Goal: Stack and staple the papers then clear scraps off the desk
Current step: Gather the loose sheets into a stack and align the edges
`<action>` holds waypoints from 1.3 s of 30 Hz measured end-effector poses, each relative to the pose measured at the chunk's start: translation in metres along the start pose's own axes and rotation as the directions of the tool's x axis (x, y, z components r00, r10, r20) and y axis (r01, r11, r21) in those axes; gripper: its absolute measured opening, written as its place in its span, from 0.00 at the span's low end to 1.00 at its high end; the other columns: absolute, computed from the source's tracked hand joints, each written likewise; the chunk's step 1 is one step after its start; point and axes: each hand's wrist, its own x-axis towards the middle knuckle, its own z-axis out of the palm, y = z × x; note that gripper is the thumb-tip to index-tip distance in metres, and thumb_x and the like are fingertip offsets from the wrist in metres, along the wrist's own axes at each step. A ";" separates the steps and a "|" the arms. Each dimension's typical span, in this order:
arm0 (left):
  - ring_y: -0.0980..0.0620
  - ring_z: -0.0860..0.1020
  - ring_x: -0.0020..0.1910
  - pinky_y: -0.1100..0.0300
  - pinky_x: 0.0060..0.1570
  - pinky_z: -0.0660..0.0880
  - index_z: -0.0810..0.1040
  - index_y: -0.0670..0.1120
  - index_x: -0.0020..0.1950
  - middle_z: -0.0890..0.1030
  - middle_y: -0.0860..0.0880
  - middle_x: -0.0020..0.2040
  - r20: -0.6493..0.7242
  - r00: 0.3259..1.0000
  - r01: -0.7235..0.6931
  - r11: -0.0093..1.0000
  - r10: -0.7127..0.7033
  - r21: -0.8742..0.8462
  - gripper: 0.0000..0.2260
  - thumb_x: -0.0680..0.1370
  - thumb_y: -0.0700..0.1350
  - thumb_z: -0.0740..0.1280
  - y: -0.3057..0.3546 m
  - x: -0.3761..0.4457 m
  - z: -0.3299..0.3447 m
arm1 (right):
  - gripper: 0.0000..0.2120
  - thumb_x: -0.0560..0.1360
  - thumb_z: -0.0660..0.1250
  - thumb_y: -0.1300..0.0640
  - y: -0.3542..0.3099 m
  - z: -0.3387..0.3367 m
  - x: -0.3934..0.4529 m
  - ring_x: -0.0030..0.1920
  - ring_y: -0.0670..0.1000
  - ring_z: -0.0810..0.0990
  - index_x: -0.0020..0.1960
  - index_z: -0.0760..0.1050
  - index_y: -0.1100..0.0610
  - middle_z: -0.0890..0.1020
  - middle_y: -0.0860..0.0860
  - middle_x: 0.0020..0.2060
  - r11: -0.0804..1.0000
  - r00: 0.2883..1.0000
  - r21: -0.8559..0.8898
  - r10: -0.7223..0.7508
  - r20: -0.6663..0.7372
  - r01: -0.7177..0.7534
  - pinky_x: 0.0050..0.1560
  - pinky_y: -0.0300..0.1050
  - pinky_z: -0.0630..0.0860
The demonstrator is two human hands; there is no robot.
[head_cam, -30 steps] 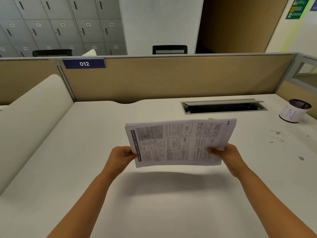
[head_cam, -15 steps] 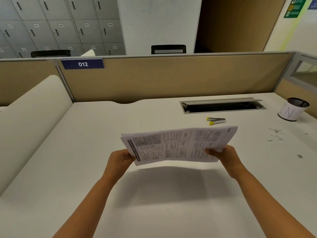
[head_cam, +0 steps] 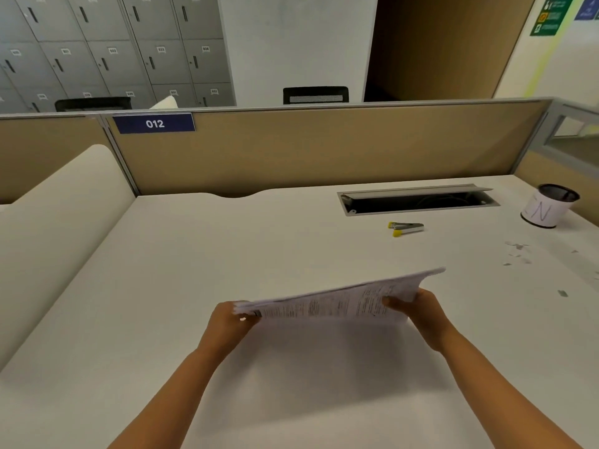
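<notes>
A stack of printed papers [head_cam: 334,303] hangs above the white desk [head_cam: 227,254], tilted nearly flat with its far edge raised. My left hand [head_cam: 227,322] grips its left end and my right hand [head_cam: 418,311] grips its right end. A small metal stapler with yellow tips [head_cam: 405,228] lies on the desk beyond the papers, apart from both hands. Several small paper scraps [head_cam: 518,252] are scattered on the desk at the right, with one more scrap [head_cam: 563,293] nearer the edge.
A black mesh cup with a white paper wrap [head_cam: 547,205] stands at the far right. An open cable slot [head_cam: 418,202] is set into the desk behind the stapler. A tan partition [head_cam: 308,150] closes the back; a cream divider [head_cam: 55,222] rises at the left.
The papers have tipped from facing me to nearly flat and dropped lower. Both hands kept their hold. The stapler, hidden behind the sheets a second ago, now shows.
</notes>
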 end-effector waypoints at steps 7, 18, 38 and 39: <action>0.63 0.80 0.36 0.71 0.37 0.71 0.82 0.53 0.36 0.82 0.59 0.33 0.042 0.999 0.030 0.998 -0.033 0.058 0.08 0.69 0.40 0.72 0.010 0.003 -0.003 | 0.06 0.77 0.58 0.69 -0.009 -0.015 -0.009 0.41 0.54 0.80 0.49 0.74 0.65 0.79 0.60 0.41 0.992 0.987 -0.051 -0.105 0.119 0.112 0.45 0.53 0.79; 0.50 0.82 0.37 0.67 0.34 0.77 0.83 0.43 0.38 0.85 0.48 0.34 0.153 0.955 0.290 0.902 -0.253 -0.320 0.05 0.69 0.33 0.72 0.011 0.011 -0.003 | 0.08 0.80 0.57 0.64 -0.006 -0.017 0.005 0.50 0.54 0.75 0.57 0.71 0.60 0.77 0.54 0.48 0.978 0.985 0.135 0.164 -0.053 -0.156 0.47 0.47 0.74; 0.53 0.76 0.30 0.57 0.38 0.81 0.79 0.43 0.33 0.83 0.46 0.36 0.629 0.659 0.729 0.556 -0.412 -0.399 0.08 0.70 0.32 0.69 0.003 0.010 -0.001 | 0.13 0.68 0.74 0.63 -0.018 -0.024 0.003 0.47 0.57 0.83 0.52 0.78 0.59 0.83 0.58 0.51 0.962 0.966 -0.098 0.260 0.020 -0.257 0.44 0.49 0.80; 0.49 0.78 0.37 0.55 0.43 0.80 0.82 0.41 0.39 0.84 0.43 0.41 0.625 0.659 0.732 0.545 -0.417 -0.408 0.05 0.71 0.33 0.69 0.004 0.009 0.000 | 0.12 0.68 0.74 0.63 -0.019 -0.024 0.005 0.47 0.57 0.83 0.51 0.78 0.58 0.83 0.58 0.51 0.963 0.967 -0.104 0.255 0.032 -0.250 0.44 0.49 0.80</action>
